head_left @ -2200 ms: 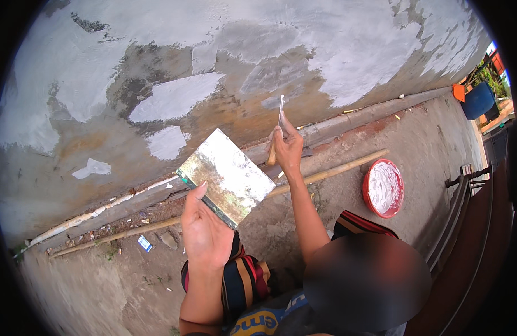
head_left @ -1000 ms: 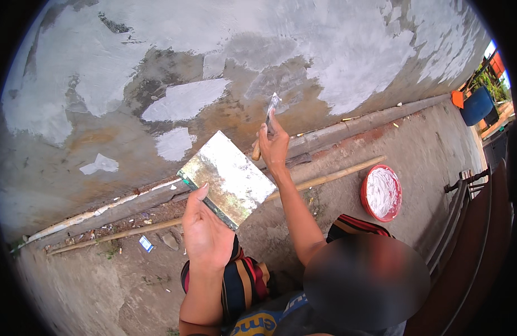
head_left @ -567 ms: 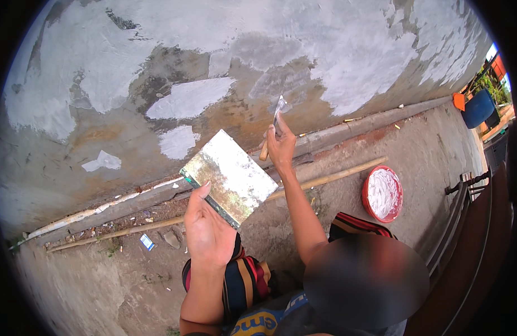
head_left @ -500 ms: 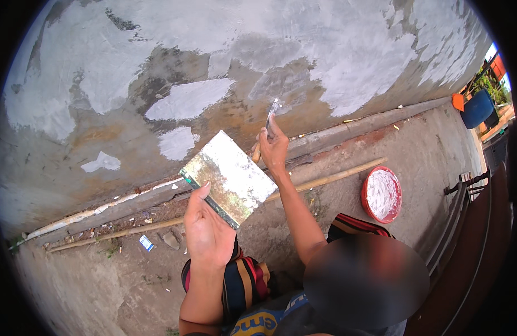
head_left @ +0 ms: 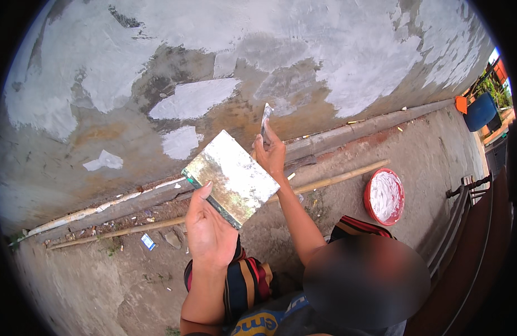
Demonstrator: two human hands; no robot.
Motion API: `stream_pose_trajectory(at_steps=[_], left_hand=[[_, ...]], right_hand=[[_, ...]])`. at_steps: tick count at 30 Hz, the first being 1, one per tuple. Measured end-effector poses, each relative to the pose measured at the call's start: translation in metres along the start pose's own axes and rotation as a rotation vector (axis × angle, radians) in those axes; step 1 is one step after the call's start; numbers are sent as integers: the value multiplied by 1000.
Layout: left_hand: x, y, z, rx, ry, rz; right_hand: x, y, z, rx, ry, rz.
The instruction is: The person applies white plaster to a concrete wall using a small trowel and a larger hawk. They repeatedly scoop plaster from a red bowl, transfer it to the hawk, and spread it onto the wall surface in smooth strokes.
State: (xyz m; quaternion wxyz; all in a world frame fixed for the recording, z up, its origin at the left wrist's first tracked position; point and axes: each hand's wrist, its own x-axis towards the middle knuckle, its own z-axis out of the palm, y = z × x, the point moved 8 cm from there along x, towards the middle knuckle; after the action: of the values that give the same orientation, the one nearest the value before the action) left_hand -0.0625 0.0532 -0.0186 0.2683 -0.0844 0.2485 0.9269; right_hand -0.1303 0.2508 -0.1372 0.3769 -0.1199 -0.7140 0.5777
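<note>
Holding one flat square board [head_left: 230, 176] smeared with white putty, the left hand [head_left: 209, 235] has its fingers closed on the board's lower edge, with the thumb lying on top. The board is tilted and is kept in front of the wall [head_left: 157, 67], between the two hands. The right hand [head_left: 271, 152] is raised higher and its fingers are closed around one small putty knife [head_left: 265, 120], whose blade points up and touches the wall at a grey patch. The wall carries several white filled patches; three small ones are to the left of the board. On the ground [head_left: 337, 213] one round red basin [head_left: 384, 197] with white paste stands to the right, well apart from both hands. Two long bamboo poles [head_left: 331, 180] lie along the foot of the wall.
</note>
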Motion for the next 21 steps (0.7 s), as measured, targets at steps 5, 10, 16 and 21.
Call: stream_pose_trajectory(at_steps=[5,10,16,21], left_hand=[[-2,5,-2,-17,21,20],[-3,6,-3,14,11,23],[0,5,-5,2,2,10],[-2,3,-2,-30,-27,-2]], right_hand=[[-3,-19,2,-33,100,-48],[12,-1,26,-164,215,-186],[-23,26,47,-249,29,-54],[-22,4,-1,-180,41,-14]])
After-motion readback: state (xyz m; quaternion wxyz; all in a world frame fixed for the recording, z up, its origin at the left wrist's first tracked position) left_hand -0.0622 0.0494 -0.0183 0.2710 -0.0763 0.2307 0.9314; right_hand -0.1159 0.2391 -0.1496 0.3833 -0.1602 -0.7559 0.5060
